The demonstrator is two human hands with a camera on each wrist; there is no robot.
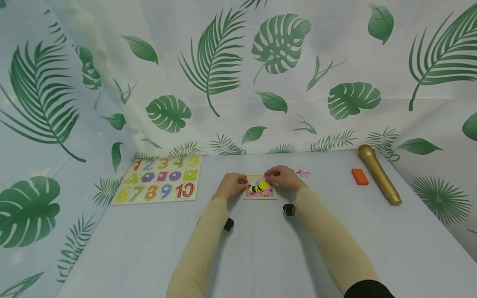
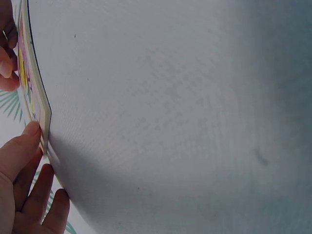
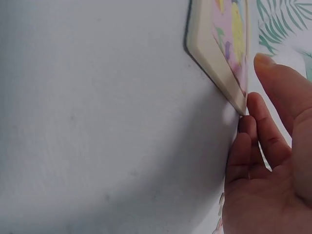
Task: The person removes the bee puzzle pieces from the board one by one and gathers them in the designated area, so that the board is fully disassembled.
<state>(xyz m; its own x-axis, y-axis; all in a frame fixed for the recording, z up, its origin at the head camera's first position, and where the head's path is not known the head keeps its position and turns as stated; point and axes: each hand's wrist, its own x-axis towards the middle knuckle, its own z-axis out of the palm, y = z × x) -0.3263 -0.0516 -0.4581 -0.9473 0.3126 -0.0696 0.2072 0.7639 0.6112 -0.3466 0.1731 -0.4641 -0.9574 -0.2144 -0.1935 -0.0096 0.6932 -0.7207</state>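
A small jigsaw puzzle [image 1: 257, 188] with a yellow-and-black bee on pink lies in a pale wooden frame on the table, between both hands. My left hand [image 1: 232, 185] holds its left edge; in the left wrist view the thumb [image 2: 30, 130] rests on the frame's face, with fingers at its side. At the upper right corner is my right hand [image 1: 285, 177]. In the right wrist view its thumb [image 3: 265, 62] stands apart from the fingers, and a fingertip touches the frame's corner. A loose pink puzzle piece [image 1: 303, 173] lies just beyond the right hand.
A wooden number-and-shape board [image 1: 156, 182] lies at the back left. Toward the right are an orange block [image 1: 359, 176] and a gold microphone [image 1: 379, 174]. Leaf-patterned cloth [image 1: 231, 111] hangs behind the table and along its sides.
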